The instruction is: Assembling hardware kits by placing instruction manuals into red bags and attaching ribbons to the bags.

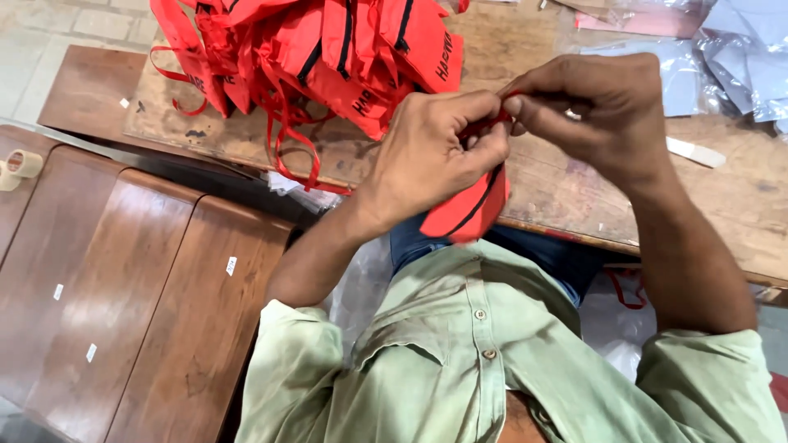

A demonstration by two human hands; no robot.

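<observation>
Left hand (439, 152) and right hand (587, 111) both pinch a red fabric pouch (468, 209) with black trim, held above the near table edge (574, 226). Pile of matching red pouches (328, 49) lies far left.

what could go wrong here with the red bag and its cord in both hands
1. The left hand and right hand pinch a thin red cord between fingertips; it may slip free.
2. The red bag hangs past the worktable edge, held only from above, so it could drop into the lap.
3. Loose straps trail from the pile of red bags nearby and might snag.
</observation>
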